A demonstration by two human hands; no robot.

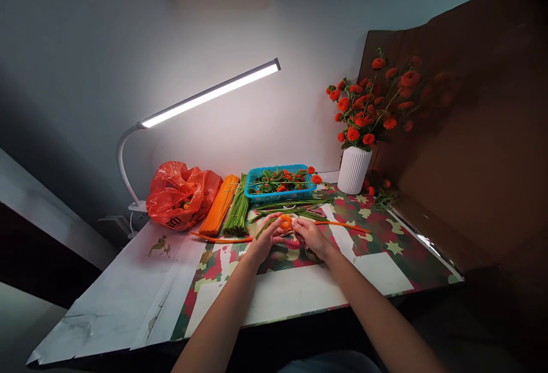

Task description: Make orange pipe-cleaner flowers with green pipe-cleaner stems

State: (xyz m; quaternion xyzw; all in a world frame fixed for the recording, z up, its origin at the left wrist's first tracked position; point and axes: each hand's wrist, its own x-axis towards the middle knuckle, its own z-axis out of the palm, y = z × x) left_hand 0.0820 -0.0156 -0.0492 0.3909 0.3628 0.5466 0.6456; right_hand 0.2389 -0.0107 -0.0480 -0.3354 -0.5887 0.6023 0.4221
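Observation:
Between my two hands, above the patterned tabletop, is a small round orange flower (286, 223). My left hand (268, 237) grips it from the left, with a green stem (266, 228) crossing the fingers. On the right side of the flower, the fingers of my right hand (309, 235) are pinched together at its edge. An orange pipe cleaner (342, 225) extends to the right from near my right hand, and another orange length (222, 240) reaches left from my left hand. The parts under my fingers are hidden.
Behind my hands stand a blue basket (280, 197) of flowers, green stems (237, 213), orange stems (220, 207) and a red plastic bag (184, 193). A white vase (354, 171) of red-orange flowers is at the right. A lit lamp (209, 94) hangs over the left side.

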